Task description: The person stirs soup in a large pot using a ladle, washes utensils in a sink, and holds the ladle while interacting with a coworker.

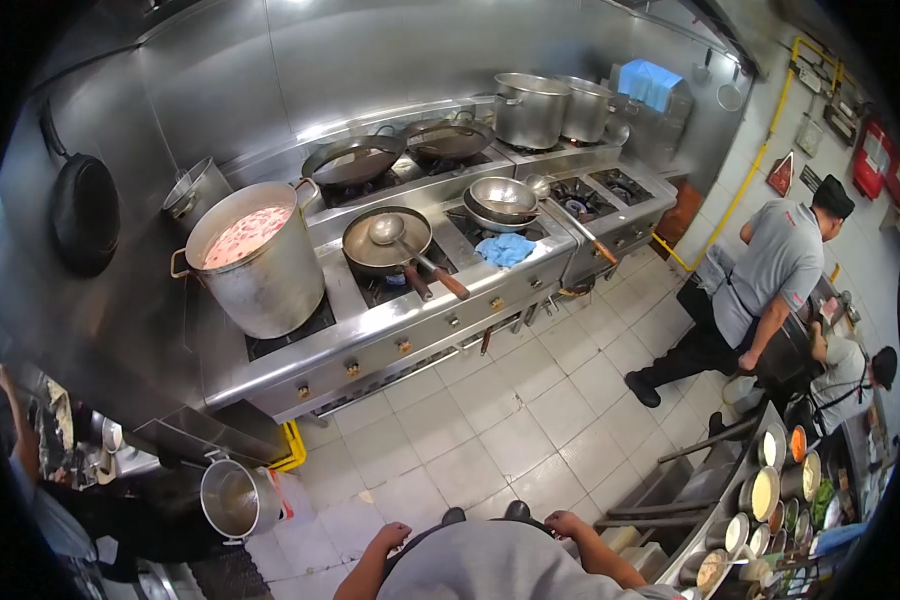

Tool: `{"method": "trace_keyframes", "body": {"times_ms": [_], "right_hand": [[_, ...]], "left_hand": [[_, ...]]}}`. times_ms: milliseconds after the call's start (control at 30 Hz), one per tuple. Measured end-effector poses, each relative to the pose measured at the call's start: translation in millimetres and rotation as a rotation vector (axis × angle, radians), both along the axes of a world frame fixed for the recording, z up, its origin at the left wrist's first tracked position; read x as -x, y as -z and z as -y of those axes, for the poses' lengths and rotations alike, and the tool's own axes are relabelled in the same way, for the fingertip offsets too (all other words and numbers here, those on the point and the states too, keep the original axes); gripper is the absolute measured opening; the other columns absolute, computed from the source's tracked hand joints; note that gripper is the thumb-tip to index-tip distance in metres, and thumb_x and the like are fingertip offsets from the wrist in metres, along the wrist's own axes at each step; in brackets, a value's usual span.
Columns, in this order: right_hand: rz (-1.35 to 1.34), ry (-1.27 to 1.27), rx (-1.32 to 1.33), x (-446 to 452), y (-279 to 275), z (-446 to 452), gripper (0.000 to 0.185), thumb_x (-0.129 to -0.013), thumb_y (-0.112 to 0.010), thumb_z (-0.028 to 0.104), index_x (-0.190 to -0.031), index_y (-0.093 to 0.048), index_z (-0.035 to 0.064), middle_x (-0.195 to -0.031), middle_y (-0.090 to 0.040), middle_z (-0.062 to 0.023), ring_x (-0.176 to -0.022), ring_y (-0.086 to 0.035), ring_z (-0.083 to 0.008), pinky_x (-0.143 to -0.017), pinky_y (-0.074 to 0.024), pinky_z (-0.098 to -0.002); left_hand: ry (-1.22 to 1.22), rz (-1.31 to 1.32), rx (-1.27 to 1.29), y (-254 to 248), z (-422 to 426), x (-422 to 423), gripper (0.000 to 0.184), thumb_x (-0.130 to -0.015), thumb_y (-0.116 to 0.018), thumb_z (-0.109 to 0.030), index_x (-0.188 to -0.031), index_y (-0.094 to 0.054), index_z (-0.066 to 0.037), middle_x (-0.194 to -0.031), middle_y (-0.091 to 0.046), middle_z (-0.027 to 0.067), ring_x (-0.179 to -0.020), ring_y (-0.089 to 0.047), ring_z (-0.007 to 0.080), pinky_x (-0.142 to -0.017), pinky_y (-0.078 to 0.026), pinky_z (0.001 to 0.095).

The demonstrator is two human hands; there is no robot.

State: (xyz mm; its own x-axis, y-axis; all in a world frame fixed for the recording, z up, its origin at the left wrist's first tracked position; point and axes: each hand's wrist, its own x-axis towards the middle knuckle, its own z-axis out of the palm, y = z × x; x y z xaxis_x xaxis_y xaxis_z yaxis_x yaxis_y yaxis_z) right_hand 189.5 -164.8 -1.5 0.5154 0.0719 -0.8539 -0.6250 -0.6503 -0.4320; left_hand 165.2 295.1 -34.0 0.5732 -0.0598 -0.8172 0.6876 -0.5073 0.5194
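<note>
My left hand (395, 535) hangs beside my waist, its fingers curled in. On the other side my right hand (564, 523) is held level with the hip, also loosely closed. I see nothing in either one. Both are apart from the stove (410, 335), which stands ahead across the tiled floor. On its burners are a tall pot (270, 290) of pinkish liquid with red pieces, and a pan (360, 262) with a ladle (387, 230) lying in it. A blue cloth (505, 250) lies by a metal bowl (502, 192).
A large pot (232, 498) stands on the floor at left, near another person (60, 510). Two people (780, 260) work at right. Food containers (765, 490) line the counter beside me. Woks (353, 160) and stockpots (532, 112) sit on the back burners.
</note>
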Motion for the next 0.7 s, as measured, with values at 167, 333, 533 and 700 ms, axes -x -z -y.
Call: {"method": "trace_keyframes", "body": {"times_ms": [167, 333, 533, 700], "right_hand": [[0.063, -0.016, -0.010, -5.9, -4.0, -1.3, 0.027, -0.073, -0.053, 0.025, -0.090, -0.057, 0.0043, -0.076, -0.060, -0.0068, -0.060, -0.058, -0.0158, -0.047, -0.0464, -0.0272], [0.027, 0.042, -0.040, -10.0, -32.5, -11.1, 0.025, -0.074, -0.052, 0.019, -0.092, -0.055, 0.0018, -0.076, -0.059, -0.0088, -0.057, -0.058, -0.0163, -0.045, -0.0451, -0.0266], [0.034, -0.050, -0.034, -17.5, -68.1, -23.3, 0.024, -0.076, -0.051, 0.018, -0.093, -0.053, 0.0014, -0.076, -0.059, -0.0078, -0.058, -0.057, -0.0160, -0.044, -0.0448, -0.0260], [0.083, -0.067, -0.009, -17.3, -65.2, -22.2, 0.026, -0.077, -0.050, 0.020, -0.095, -0.052, 0.0019, -0.079, -0.059, -0.0077, -0.059, -0.058, -0.0159, -0.045, -0.0449, -0.0262]], "left_hand": [[0.092, 0.121, -0.041, 10.0, 0.8, -0.9, 0.036, -0.074, -0.049, -0.033, -0.091, -0.058, -0.003, -0.070, -0.059, 0.0105, -0.057, -0.057, 0.0204, -0.050, -0.047, 0.0318], [0.100, 0.050, -0.064, 13.1, 3.2, -6.3, 0.036, -0.074, -0.047, -0.035, -0.088, -0.059, -0.004, -0.067, -0.059, 0.0112, -0.054, -0.057, 0.0228, -0.052, -0.047, 0.0340], [0.151, 0.206, -0.085, 20.4, 4.2, 3.1, 0.035, -0.074, -0.046, -0.035, -0.084, -0.059, -0.004, -0.063, -0.057, 0.0129, -0.052, -0.056, 0.0247, -0.054, -0.046, 0.0356], [0.153, 0.194, -0.080, 33.7, 0.0, 9.7, 0.037, -0.074, -0.047, -0.037, -0.085, -0.059, -0.004, -0.068, -0.058, 0.0146, -0.063, -0.057, 0.0265, -0.062, -0.045, 0.0362]]}}
